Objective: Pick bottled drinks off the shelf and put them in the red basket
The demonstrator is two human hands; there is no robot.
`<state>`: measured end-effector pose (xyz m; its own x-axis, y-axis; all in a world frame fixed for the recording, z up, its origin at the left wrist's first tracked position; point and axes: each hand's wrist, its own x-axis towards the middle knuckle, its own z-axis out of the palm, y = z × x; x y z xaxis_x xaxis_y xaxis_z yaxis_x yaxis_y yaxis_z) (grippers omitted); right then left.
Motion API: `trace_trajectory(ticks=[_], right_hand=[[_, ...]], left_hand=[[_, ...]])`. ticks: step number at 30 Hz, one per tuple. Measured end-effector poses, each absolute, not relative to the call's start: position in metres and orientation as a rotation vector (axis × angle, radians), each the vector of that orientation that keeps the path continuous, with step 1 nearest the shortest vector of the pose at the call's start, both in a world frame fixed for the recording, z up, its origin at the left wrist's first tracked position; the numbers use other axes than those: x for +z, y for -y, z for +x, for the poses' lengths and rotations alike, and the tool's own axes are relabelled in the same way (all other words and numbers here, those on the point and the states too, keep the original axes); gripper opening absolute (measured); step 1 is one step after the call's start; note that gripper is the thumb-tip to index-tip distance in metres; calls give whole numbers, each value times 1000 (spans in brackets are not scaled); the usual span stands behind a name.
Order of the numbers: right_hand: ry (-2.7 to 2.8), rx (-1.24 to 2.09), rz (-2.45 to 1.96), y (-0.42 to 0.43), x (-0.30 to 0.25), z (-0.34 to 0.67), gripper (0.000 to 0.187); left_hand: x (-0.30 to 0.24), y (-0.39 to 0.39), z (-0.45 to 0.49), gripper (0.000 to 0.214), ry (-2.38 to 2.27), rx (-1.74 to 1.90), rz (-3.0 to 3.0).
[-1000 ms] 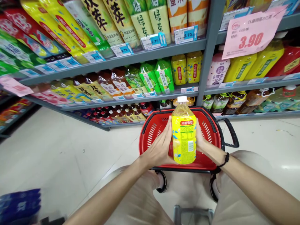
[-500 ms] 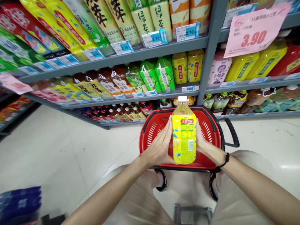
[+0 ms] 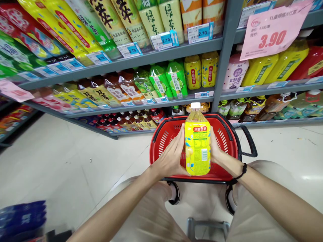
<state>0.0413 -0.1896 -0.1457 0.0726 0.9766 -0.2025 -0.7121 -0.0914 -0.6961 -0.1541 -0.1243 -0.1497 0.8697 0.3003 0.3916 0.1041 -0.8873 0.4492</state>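
Between my two hands is a bottle point(image 3: 198, 144) with a yellow label and a white cap, held upright above a red shopping basket point(image 3: 161, 132). My left hand point(image 3: 171, 154) presses its left side, fingers pointing up along it and thumb low near the base. On the other side, my right hand point(image 3: 215, 148) grips the bottle, its fingers partly hidden behind it. The label with small print and a barcode faces me. Down at the basket's right end, the black handle point(image 3: 248, 141) sticks out.
Shelves point(image 3: 141, 60) of bottled drinks span the front, with price tags along their edges. A pink price sign point(image 3: 274, 33) hangs at the upper right. Grey stool edge point(image 3: 208, 224) shows between my legs. Blue packages point(image 3: 24, 220) sit at the lower left on the pale floor point(image 3: 75, 161).
Almost nothing differs. The view has shifted very slightly, and both hands keep the bottle in nearly the same place above the basket.
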Motion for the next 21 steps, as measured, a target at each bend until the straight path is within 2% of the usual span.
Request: trace_trajectory(ticks=[21], right_hand=[[336,1593,-763,192,-141,40,80]], left_hand=[[-156,122,-158,174,-398,562,2698]])
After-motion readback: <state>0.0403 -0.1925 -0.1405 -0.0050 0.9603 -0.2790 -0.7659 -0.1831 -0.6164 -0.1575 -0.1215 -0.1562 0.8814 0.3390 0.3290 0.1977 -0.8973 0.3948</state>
